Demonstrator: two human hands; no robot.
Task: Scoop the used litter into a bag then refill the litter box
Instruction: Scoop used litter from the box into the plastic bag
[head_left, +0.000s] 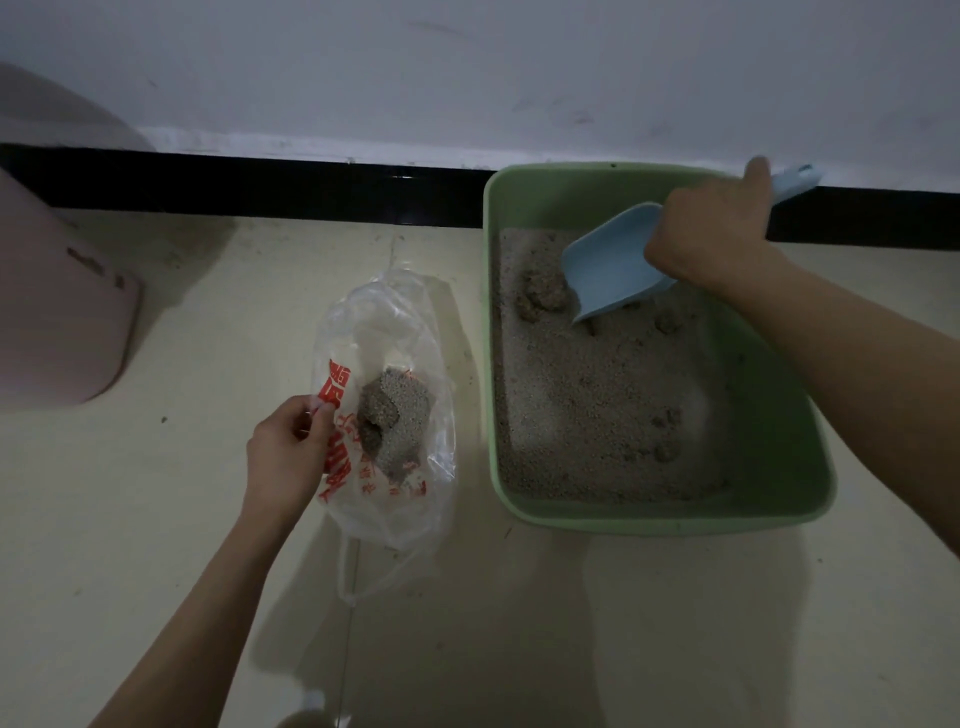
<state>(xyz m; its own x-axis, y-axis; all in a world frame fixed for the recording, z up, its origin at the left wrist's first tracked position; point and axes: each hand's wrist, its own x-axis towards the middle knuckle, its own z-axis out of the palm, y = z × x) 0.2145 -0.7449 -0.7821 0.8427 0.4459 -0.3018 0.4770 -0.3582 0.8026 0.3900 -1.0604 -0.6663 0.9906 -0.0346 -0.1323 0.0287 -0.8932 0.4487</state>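
Right hand (709, 228) wrapped round blue scoop (613, 262) — blade tip down in litter (597, 415), far end of green litter box (779, 512). Left hand (288, 452) pinching clear bag (387, 332) rim, left of box — scooped clump (395, 421) inside.

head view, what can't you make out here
- Pale blue plastic scoop: handle middle hidden by the right hand.
- Clear plastic bag with red print: print crumpled, unreadable; left hand covers its edge.
- Pink plastic container: cut off by the left edge.
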